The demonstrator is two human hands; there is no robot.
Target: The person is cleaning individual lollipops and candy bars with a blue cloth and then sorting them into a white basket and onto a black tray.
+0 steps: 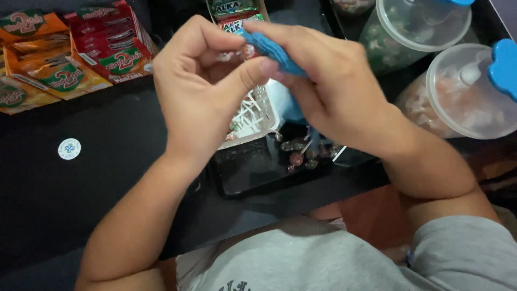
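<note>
Both my hands meet above a black counter [81,178]. My left hand [199,86] pinches a small round lollipop [249,51] between thumb and fingers. My right hand [334,81] grips a crumpled blue wrapper or bag [272,51] that runs from the fingertips down behind the palm. Below the hands sits a clear plastic box [253,116] with several white lollipop sticks in it. More wrapped lollipops [301,151] lie loose under my right wrist.
Orange and red snack sachets [70,48] are stacked at the far left. Two clear round jars [463,91] with blue lid tabs stand at the right. A small round sticker [69,149] lies on the counter. Green packets [234,13] sit at the top.
</note>
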